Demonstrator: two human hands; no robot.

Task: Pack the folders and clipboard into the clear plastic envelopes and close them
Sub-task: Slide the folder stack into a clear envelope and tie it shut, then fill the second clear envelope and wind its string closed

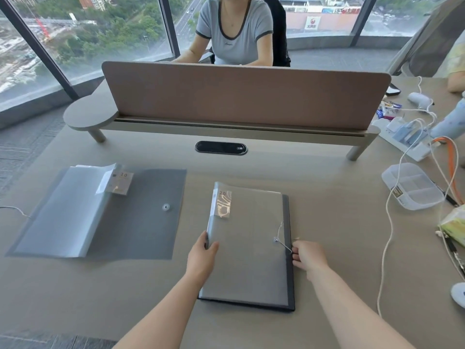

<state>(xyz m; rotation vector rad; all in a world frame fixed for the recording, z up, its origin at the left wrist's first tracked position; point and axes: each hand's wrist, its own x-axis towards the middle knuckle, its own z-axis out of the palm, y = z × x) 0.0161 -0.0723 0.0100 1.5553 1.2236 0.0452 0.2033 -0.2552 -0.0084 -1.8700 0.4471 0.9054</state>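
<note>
Near envelope [247, 245]: dark folder [289, 248] inside
Far envelope [100, 212]: folder partly in
Left hand [201, 258]: gripping envelope's left edge
Right hand [308, 256]: pinching string [283, 244]

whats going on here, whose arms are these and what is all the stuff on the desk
One picture, from a camera worn on a person's head, looking down at their own bare arms; no machine. The left hand grips the left edge of a clear plastic envelope with a dark folder inside. The right hand pinches its closing string at the right edge. A second envelope lies open further left on the desk, a folder resting on it. Another person sits beyond the divider.
</note>
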